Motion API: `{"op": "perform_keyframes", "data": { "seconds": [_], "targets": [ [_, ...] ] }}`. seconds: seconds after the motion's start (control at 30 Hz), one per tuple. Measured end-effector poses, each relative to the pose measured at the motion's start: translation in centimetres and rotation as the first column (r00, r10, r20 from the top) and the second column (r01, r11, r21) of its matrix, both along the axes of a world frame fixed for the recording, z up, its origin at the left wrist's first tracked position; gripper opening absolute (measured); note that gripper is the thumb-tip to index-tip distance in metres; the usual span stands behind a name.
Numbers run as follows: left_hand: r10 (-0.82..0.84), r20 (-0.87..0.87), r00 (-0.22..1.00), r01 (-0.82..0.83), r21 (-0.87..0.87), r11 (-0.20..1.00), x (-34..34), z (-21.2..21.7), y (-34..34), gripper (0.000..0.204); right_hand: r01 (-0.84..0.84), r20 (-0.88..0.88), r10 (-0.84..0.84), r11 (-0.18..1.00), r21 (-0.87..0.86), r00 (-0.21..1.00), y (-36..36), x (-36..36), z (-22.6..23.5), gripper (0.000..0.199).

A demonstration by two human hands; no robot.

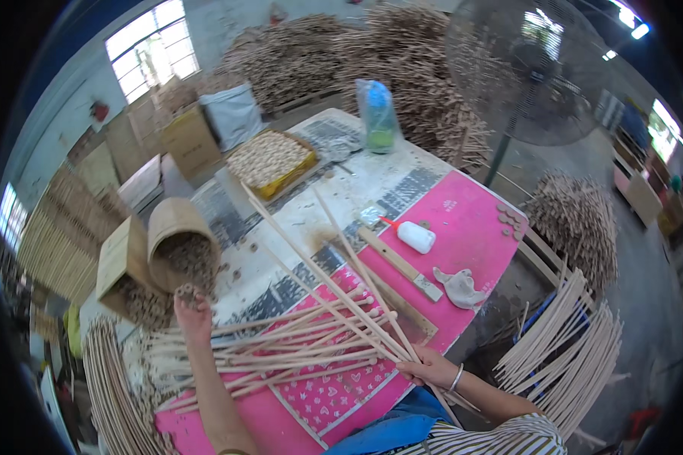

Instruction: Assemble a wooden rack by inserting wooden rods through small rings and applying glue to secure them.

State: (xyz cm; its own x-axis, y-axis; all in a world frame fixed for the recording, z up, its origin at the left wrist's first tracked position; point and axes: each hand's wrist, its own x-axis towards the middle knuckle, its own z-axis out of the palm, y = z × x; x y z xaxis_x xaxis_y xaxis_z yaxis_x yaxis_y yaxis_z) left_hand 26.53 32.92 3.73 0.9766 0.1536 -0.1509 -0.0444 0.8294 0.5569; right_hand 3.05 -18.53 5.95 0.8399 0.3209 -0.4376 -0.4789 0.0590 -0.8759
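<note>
My left hand (193, 312) is raised beside the mouth of a wooden barrel (176, 216) lying on its side. Its fingers are closed round a few small brown wooden pieces (187, 291), like those spilling from the barrel. Several long thin wooden sticks (322, 282) are gripped in my right hand (431, 368) near the table's front edge, fanning out toward the far left. Between my hands lies a loose pile of similar sticks (243, 345), several with round knobs at their right ends.
A white glue bottle (416, 236) with a red nozzle, a wooden bar (399, 264) and a crumpled pale cloth (460, 288) lie on the pink cover. Farther back are a yellow tray (284, 184) of small pieces and a bagged bottle (378, 117). A fan (531, 68) stands beyond the right edge.
</note>
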Motion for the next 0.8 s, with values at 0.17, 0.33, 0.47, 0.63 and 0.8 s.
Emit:
{"op": "perform_keyframes", "data": {
  "seconds": [0.17, 0.33, 0.47, 0.63, 0.8],
  "targets": [
    [0.106, 0.064, 0.992, -0.114, 0.128, 0.985, -2.5, 0.0, 0.8, 0.018, -0.062, 0.015, 0.063, 0.994, -0.088, 0.998, 0.7, -1.9, 1.3, 0.020],
    [0.156, -0.020, 0.988, -0.153, 0.114, 0.982, -7.6, 2.6, 0.4, 0.033, -0.150, 0.113, 0.167, 0.977, -0.149, 0.979, 2.3, -2.1, 0.7, 0.020],
    [0.221, -0.013, 0.975, -0.219, 0.080, 0.972, -11.8, 2.2, 2.5, 0.031, -0.225, 0.124, 0.242, 0.965, -0.137, 0.962, 4.0, -2.1, 0.8, 0.025],
    [0.205, 0.039, 0.978, -0.208, 0.141, 0.968, -14.1, 2.3, 4.2, 0.033, -0.274, 0.136, 0.297, 0.948, -0.163, 0.945, 4.0, -2.0, 0.7, 0.028],
    [0.218, -0.043, 0.975, -0.199, 0.267, 0.943, -16.1, 2.8, 5.2, 0.030, -0.306, 0.121, 0.336, 0.928, -0.215, 0.934, 4.0, -1.6, 0.5, 0.026]
  ]
}}
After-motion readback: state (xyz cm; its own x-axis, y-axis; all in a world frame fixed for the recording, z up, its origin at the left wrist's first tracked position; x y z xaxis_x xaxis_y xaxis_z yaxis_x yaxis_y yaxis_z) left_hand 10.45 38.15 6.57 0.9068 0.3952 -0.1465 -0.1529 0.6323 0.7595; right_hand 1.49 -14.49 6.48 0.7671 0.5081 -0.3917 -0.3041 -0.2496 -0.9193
